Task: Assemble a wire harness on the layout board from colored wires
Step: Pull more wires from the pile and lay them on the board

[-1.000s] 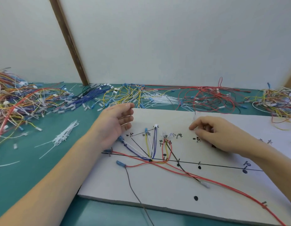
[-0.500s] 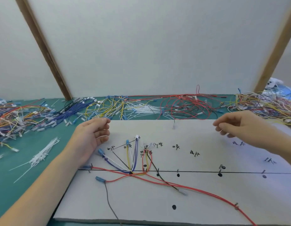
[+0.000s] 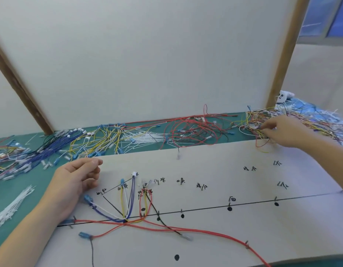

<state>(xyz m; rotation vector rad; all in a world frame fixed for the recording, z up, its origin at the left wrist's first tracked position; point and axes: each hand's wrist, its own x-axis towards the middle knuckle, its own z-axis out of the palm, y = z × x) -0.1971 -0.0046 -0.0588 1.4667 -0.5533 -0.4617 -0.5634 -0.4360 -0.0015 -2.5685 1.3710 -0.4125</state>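
The white layout board (image 3: 215, 237) lies in front of me with black lines, dots and handwritten labels. Red, yellow, blue, white and black wires (image 3: 128, 209) are routed on its left part, and a long red wire (image 3: 215, 233) trails off to the lower right. My left hand (image 3: 74, 185) rests on the board's left edge, fingers loosely curled and holding nothing. My right hand (image 3: 282, 130) reaches into the mixed wire pile (image 3: 263, 118) at the far right. Its fingertips are among the wires; whether they pinch one is unclear.
Piles of loose wires line the green table behind the board: blue wires (image 3: 57, 145), yellow wires (image 3: 103, 137), red wires (image 3: 191, 130). White cable ties (image 3: 11, 205) lie at the left. A white panel with wooden posts (image 3: 284, 54) stands behind.
My right hand has moved from above the board's far edge rightward into the mixed wire pile. The view has swung right. My left hand has stayed at the board's left edge.
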